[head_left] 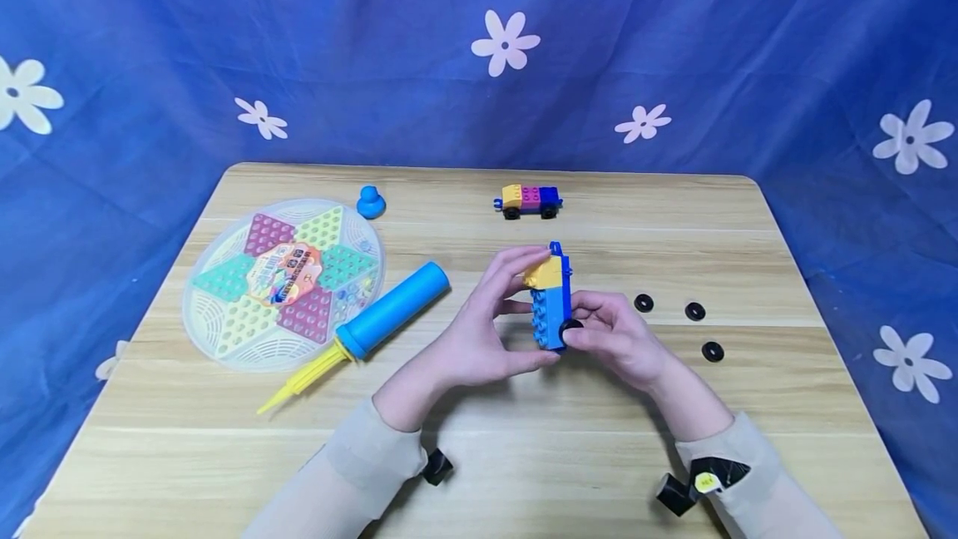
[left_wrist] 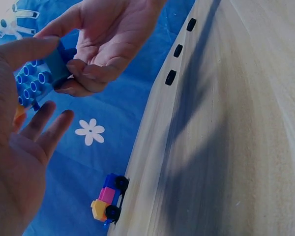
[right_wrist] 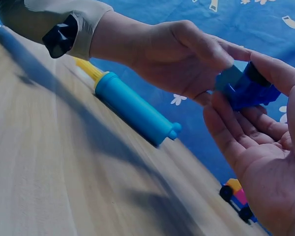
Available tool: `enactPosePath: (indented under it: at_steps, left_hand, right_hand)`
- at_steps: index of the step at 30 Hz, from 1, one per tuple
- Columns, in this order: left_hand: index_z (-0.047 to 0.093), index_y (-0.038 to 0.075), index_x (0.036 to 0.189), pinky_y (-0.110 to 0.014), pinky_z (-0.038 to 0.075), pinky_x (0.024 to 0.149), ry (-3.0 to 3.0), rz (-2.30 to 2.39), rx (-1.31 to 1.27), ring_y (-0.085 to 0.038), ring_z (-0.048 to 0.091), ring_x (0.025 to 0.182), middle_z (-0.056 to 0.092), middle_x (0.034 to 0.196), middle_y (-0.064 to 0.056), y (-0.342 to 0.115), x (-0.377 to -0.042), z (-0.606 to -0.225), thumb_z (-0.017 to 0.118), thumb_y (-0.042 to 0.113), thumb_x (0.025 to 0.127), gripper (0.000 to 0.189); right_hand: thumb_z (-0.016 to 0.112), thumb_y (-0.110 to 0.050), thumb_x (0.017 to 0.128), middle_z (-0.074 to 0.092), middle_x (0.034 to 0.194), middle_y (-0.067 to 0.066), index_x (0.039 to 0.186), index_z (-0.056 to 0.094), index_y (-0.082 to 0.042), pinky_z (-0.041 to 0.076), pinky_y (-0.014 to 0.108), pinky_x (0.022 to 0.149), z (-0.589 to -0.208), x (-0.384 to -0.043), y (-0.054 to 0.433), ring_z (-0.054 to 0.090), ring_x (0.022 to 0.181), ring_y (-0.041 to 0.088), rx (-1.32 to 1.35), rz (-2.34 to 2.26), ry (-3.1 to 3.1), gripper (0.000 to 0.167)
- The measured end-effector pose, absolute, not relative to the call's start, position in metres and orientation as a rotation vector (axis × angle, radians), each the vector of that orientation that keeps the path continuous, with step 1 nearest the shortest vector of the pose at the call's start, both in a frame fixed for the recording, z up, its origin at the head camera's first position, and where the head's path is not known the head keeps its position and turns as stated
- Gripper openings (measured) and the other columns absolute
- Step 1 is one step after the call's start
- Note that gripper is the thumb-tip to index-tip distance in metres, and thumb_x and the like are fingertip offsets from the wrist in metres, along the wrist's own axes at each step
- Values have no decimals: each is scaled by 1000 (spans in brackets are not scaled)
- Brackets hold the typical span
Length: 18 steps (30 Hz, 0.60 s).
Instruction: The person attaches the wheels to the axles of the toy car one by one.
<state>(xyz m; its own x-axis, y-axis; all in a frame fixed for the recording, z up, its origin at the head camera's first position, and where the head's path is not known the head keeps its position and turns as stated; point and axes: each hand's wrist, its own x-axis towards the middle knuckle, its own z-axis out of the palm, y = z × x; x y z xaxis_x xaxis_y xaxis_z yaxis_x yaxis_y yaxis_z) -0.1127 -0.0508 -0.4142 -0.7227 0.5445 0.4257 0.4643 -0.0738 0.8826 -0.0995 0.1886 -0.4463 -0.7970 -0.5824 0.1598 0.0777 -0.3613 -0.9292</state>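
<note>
Sleeves (head_left: 374,457) poke in at the bottom, left hand (head_left: 490,318) gripping the blue-and-yellow block car (head_left: 552,308) end to end mid-frame, probably bracing it while the right hand (head_left: 619,339) pinches a black wheel (head_left: 568,327) against its side. Three loose wheels (head_left: 694,311) sit right of that, handy I guess; another block car (head_left: 530,200) is upper-center, and the blue pump (head_left: 397,309) is off left, seemingly out of the way.

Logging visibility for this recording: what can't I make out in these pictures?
Head view: label on the game board, print too small to read.
Head view: wheel on the held block car, partly covered by the right hand; its fit is unclear.
Left wrist view: the car's yellow block, mostly covered by the left hand.
Right wrist view: tip of the pump nozzle, hidden behind the left sleeve.
</note>
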Motion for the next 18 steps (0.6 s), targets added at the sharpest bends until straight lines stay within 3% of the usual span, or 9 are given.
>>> enactPosePath:
  at_steps: [12, 18]
  left_hand:
    - [42, 24, 161, -42, 60, 93, 2083, 2033, 814, -23, 65, 119, 53, 151, -6, -46, -117, -416, 78, 5, 97, 76]
    - [48, 24, 157, -43, 60, 91, 2106, 2027, 782, -20, 69, 111, 68, 131, -6, -42, -121, -415, 75, 12, 101, 64]
  right_hand:
    - [74, 8, 92, 72, 112, 17, 123, 62, 15, 60, 35, 92, -435, -96, 187, 74, 104, 22, -598, -2171, 1880, 34]
    - [79, 7, 90, 71, 110, 20, 121, 65, 13, 61, 35, 89, -434, -93, 182, 74, 98, 22, -529, -2144, 2036, 34]
